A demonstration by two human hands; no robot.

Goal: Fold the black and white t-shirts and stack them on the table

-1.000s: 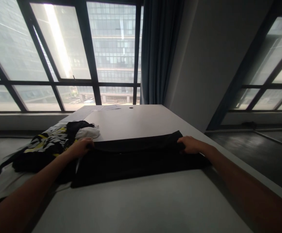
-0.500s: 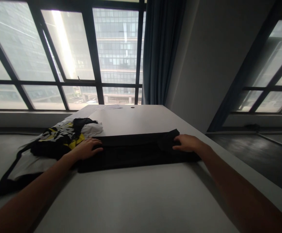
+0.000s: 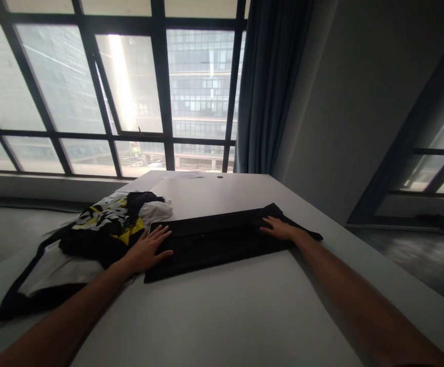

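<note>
A black garment (image 3: 214,242) lies folded into a long flat strip across the white table (image 3: 222,316). My left hand (image 3: 149,248) rests flat on its left end, fingers spread. My right hand (image 3: 279,228) lies flat on its right end, where a loose flap of the cloth sticks out toward the table's right edge. Neither hand grips anything.
A pile of clothes (image 3: 103,229) in black, white and yellow lies left of the black garment and reaches the table's left edge. Papers (image 3: 187,175) lie at the far end. Large windows (image 3: 130,86) and a dark curtain (image 3: 267,86) stand behind.
Both hands let go of the garment's far edge after folding it over, and now lie flat on it. The folded strip is narrower than a second ago. The view tilted up slightly.
</note>
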